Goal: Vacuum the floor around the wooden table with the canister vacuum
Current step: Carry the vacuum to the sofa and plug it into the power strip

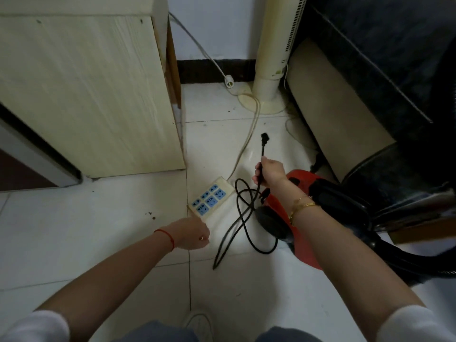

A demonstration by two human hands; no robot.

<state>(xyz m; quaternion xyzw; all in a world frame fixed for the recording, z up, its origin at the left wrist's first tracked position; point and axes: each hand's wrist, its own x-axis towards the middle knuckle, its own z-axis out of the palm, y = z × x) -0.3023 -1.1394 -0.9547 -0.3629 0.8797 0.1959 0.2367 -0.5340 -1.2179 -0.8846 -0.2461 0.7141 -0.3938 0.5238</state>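
A red and black canister vacuum (306, 208) sits on the white tile floor at the right, its black hose (404, 262) running off to the right. My right hand (269, 172) grips the vacuum's black power cord just below the plug (263, 139), which points up and away. The rest of the cord (243, 218) lies in loose loops on the floor. A cream power strip (211, 199) with blue sockets lies between my hands. My left hand (191, 233) holds the strip's near end, fingers curled at its edge.
A pale wooden cabinet (86, 95) stands at the left. A cream tower fan (274, 58) stands by the back wall, with the strip's cream cable (244, 144) running toward it. A dark chair (385, 95) fills the right. Crumbs (150, 214) dot the tiles.
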